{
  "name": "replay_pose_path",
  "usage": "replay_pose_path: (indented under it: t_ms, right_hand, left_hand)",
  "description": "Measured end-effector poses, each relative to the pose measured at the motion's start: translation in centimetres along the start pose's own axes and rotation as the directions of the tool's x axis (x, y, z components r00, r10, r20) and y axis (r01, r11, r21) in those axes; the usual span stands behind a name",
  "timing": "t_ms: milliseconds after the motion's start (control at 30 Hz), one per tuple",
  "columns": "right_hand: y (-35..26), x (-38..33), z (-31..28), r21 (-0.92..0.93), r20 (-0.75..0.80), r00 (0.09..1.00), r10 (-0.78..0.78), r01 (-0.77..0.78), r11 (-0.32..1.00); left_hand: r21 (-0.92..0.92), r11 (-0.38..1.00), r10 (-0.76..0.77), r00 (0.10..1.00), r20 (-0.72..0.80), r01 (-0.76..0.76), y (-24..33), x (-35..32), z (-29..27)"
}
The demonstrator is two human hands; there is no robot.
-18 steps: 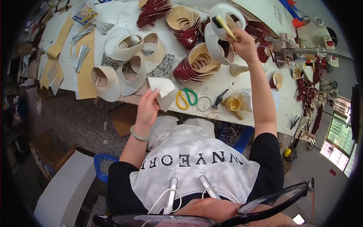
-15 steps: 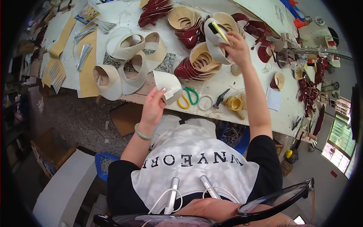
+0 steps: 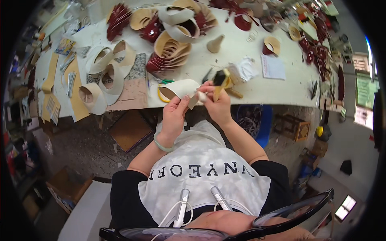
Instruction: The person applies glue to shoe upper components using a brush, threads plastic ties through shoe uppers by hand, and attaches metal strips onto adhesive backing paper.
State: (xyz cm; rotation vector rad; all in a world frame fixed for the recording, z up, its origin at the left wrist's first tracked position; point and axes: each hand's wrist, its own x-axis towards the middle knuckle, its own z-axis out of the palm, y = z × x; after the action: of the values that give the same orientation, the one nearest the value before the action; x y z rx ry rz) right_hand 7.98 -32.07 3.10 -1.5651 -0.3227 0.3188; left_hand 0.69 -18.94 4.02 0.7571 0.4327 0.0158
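Observation:
A curved off-white leather-like piece (image 3: 181,87) is held above the table's front edge. My left hand (image 3: 173,115) pinches its near edge between thumb and fingers. Close beside it, my right hand (image 3: 219,106) has a flat brush (image 3: 220,78) gripped upright, dark bristles up and pale yellow handle down in the palm. The fingertips of that hand also meet the right end of the leather piece; blur hides exactly how. Under and behind the piece lie scissors with a yellow and green handle (image 3: 162,97), partly covered.
Behind my hands stands a nested stack of dark red, beige-lined shoe uppers (image 3: 168,56). White curved uppers (image 3: 110,82) lie at the left, and another white upper (image 3: 177,17) rests on the far stacks. A beige cone (image 3: 216,43) and notepad (image 3: 273,67) are farther right.
My right hand has come from the far stacks down to my left hand, bringing the brush. The white upper it touched stays behind on the stacks. The whole view has shifted rightward.

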Motion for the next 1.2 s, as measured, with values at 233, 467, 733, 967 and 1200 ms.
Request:
replay_pose_path:
  t_ms: [233,467,733,967,1200]
  right_hand:
    - [-2.0,-4.8,-6.3,0.395,-0.115,0.883,0.454,-0.379,0.837]
    - [1.1,-6.2,-4.6,0.441,0.140,0.853,0.503,-0.509,0.739]
    - [0.0,-3.4,0.2,0.355,0.338,0.805,0.488,-0.589,0.726]
    - [0.0,-1.3,3.9,0.235,0.316,0.819,0.478,-0.556,0.797]
    - [7.5,-2.8,0.0,-0.066,-0.077,0.909,0.410,-0.415,0.907]
  left_hand:
    - [0.030,0.992,-0.125,0.992,-0.018,0.125,-4.0,-4.1,1.3]
    - [0.044,0.989,-0.129,0.976,-0.175,0.139,-4.6,-8.4,-1.9]
    - [-0.183,0.982,-0.103,0.952,-0.288,0.051,-2.6,-9.9,-3.5]
    - [-0.347,0.934,-0.162,0.968,-0.193,0.087,-2.0,-7.8,-6.1]
    - [-0.303,0.946,-0.183,0.961,-0.207,0.115,-0.8,-6.1,-9.5]
